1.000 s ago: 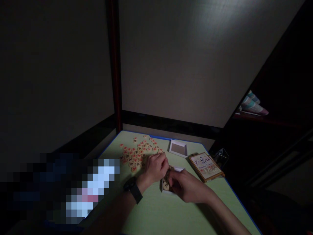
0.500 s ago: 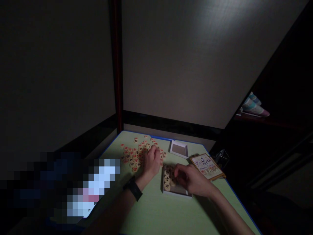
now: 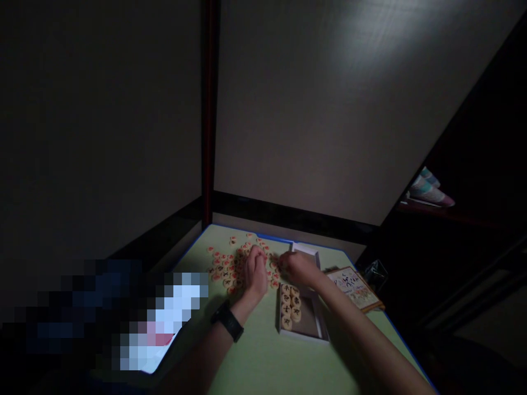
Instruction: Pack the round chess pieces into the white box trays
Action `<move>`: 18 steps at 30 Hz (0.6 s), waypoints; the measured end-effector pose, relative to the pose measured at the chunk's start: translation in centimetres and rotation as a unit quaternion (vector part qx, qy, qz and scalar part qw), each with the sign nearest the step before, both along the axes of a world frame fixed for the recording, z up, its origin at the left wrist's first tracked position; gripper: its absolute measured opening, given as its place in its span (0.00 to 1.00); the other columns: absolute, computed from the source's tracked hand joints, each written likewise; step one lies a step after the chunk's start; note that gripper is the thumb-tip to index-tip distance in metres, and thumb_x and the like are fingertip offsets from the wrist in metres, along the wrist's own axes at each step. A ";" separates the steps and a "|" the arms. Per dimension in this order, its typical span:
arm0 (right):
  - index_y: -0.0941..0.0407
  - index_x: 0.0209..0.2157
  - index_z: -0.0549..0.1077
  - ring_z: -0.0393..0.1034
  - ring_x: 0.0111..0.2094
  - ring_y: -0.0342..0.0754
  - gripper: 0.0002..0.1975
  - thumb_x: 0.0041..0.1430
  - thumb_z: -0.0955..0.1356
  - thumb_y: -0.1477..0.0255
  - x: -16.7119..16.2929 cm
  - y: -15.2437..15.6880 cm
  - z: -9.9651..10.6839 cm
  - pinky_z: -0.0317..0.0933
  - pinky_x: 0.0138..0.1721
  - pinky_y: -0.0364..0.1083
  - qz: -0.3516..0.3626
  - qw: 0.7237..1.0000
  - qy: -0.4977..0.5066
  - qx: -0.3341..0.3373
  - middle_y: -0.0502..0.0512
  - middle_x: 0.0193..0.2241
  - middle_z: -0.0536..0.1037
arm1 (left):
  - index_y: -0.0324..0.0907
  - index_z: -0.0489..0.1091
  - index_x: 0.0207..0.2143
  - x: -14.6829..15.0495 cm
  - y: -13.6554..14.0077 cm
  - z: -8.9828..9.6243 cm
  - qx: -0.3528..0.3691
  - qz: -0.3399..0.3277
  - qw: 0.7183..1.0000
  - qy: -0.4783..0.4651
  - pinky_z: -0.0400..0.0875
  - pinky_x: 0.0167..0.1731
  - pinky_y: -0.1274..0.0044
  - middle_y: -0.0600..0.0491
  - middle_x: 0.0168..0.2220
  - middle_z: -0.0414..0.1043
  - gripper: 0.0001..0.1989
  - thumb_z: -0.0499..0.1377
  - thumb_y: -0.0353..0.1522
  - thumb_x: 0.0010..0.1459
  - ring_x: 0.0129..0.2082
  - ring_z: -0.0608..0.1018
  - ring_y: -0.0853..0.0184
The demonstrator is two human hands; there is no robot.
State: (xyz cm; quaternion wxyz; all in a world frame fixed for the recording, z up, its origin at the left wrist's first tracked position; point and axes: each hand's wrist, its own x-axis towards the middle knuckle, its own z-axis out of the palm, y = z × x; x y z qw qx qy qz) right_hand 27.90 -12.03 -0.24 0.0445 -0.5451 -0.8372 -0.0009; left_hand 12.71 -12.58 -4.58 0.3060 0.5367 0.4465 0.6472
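Observation:
My left hand (image 3: 256,272) is over the right side of a spread of round Chinese chess pieces (image 3: 224,269) with red and black characters. Its fingers are curled together, and whatever they hold is hidden. At the right edge of the spread is my right hand (image 3: 300,266), fingers bunched and pointing down among the pieces; its fingertips are blurred and what is in them cannot be made out. Just below it, a shallow white box (image 3: 307,332) has two columns of black-marked pieces (image 3: 287,310) along its left side.
Behind my right hand lies a shallow white tray (image 3: 312,254), partly covered by the hand. A Chinese chess case (image 3: 356,291) with a printed top rests at the table's right edge. A bright, pixelated patch (image 3: 164,323) is at the left. The green table (image 3: 255,351) has a blue rim.
My right hand has moved from over the box up and left to the loose pieces. Another piece now shows in the box's second column. My left hand remains over the spread.

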 end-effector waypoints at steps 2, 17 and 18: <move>0.55 0.39 0.79 0.75 0.40 0.53 0.15 0.52 0.64 0.80 -0.4 0.4 0.1 0.61 0.38 0.43 0.002 1.000 -0.010 -0.001 0.61 0.39 0.81 | 0.43 0.54 0.22 -0.4 -0.4 0.4 0.045 -0.006 0.998 0.041 0.55 0.23 0.77 0.56 0.19 0.56 0.07 0.43 0.30 0.53 0.21 0.63 0.68; 0.52 0.38 0.81 0.76 0.38 0.48 0.16 0.53 0.65 0.80 -2.0 7.3 0.8 0.60 0.37 0.40 0.036 0.998 -0.041 -0.035 0.54 0.36 0.83 | 0.41 0.64 0.27 2.6 -6.2 -0.6 0.427 -0.123 0.773 0.452 0.62 0.24 0.74 0.54 0.24 0.65 0.03 0.53 0.28 0.54 0.26 0.70 0.66; 0.52 0.37 0.81 0.76 0.38 0.48 0.16 0.52 0.65 0.80 -2.3 7.7 0.8 0.60 0.37 0.40 0.040 0.997 -0.045 -0.039 0.54 0.36 0.83 | 0.41 0.64 0.28 2.6 -6.1 -0.5 0.427 -0.117 0.775 0.451 0.62 0.23 0.74 0.54 0.24 0.65 0.03 0.53 0.27 0.54 0.25 0.70 0.66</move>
